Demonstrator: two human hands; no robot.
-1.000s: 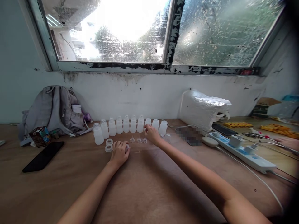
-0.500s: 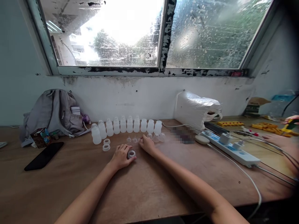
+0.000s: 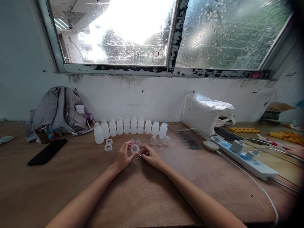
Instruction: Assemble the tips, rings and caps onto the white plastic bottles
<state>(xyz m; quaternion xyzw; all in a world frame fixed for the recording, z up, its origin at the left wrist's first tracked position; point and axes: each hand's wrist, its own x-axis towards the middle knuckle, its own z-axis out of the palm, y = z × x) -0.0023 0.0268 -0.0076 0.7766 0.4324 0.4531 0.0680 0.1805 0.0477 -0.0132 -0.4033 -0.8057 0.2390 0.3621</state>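
Note:
My left hand (image 3: 123, 157) pinches a translucent white screw ring (image 3: 135, 148) just above the wooden table (image 3: 152, 190). My right hand (image 3: 150, 156) meets it from the right, its fingertips closed on a small clear teat (image 3: 138, 155) under the ring. Behind my hands a row of several small white plastic bottles (image 3: 130, 126) stands along the wall. Two more white rings (image 3: 108, 144) lie left of my hands. Clear teats (image 3: 135, 140) and clear caps (image 3: 160, 140) lie in front of the bottles.
A grey backpack (image 3: 57, 110) leans on the wall at left, with a small carton (image 3: 45, 133) and a black phone (image 3: 47, 152) before it. A white plastic bag (image 3: 206, 111), a power strip (image 3: 244, 156) with cables and yellow parts (image 3: 243, 130) lie right. Another person's hand (image 3: 293, 150) rests far right.
My left hand lifted the ring off the table and my right hand came back from the row of teats to meet it at the middle.

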